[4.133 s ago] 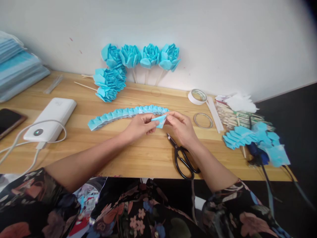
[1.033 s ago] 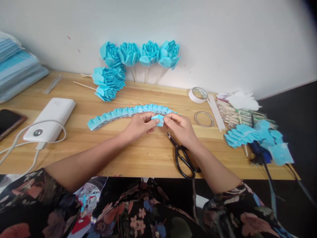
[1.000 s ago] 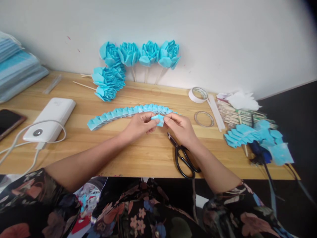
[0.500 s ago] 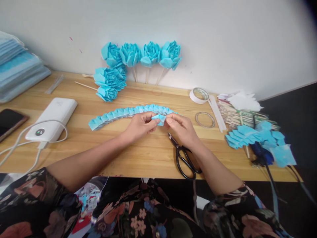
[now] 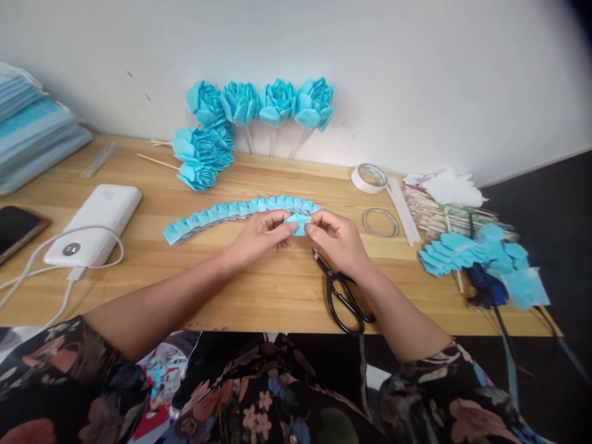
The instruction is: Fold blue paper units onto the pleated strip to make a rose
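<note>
Between my two hands is a small folded piece of light-blue material (image 5: 300, 223), like a petal. My left hand (image 5: 263, 234) pinches its left side between thumb and fingers. On its right side, my right hand (image 5: 340, 240) grips it the same way. Just behind my hands, a curved row of folded blue petals (image 5: 217, 213) lies on the wooden table (image 5: 259, 296); my fingers hide part of its right end. Black-handled scissors (image 5: 345, 299) rest below my right hand, blades toward the wall.
Blue handmade flowers (image 5: 277, 102) on sticks lean against the wall, with more lying beside them. A white power bank (image 5: 95, 225), phone (image 5: 18, 231) and stacked face masks (image 5: 39, 142) are left. Tape rolls (image 5: 370, 177), bundled sticks (image 5: 435, 213) and blue pieces (image 5: 456, 251) are right.
My right thumb has shifted slightly on the blue piece, which now lies flatter between my fingers. The whole view has moved a little; nothing else on the table has changed place.
</note>
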{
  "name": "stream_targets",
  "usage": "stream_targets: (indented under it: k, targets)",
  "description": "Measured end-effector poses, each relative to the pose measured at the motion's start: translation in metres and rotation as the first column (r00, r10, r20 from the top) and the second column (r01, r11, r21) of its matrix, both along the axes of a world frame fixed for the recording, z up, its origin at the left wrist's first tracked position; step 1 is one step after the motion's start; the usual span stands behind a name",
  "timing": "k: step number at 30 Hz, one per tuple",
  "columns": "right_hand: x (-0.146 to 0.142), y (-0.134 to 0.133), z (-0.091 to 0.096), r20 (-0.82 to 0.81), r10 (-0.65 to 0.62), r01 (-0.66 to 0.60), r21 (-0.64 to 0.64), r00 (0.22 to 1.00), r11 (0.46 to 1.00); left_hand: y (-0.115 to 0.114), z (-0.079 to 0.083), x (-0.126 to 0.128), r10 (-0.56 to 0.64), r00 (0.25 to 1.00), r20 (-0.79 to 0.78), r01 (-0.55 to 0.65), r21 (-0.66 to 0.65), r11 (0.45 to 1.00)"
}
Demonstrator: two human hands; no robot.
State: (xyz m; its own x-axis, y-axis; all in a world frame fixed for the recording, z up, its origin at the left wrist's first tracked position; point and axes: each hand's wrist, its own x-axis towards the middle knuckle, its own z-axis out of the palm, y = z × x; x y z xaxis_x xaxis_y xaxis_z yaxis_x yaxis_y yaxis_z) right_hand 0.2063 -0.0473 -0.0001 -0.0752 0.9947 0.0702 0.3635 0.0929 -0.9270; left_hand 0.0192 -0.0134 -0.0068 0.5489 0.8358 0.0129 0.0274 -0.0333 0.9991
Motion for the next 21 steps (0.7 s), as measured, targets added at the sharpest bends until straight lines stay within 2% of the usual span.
stream_targets:
  k: [11,21]
  targets:
    - [-0.001,-0.0001,0.0024,-0.017,0.015,-0.016,-0.024,1.0,1.0,-0.0014,0.0016,0.0018,0.024,0.999,-0.022,-0.024,-0.014,1.0]
    - [0.003,-0.0001,0.0054,0.035,0.107,-0.107,-0.008,0.994,0.994,-0.0017,0.0006,0.0012,0.033,0.999,-0.017,-0.033,0.006,0.999]
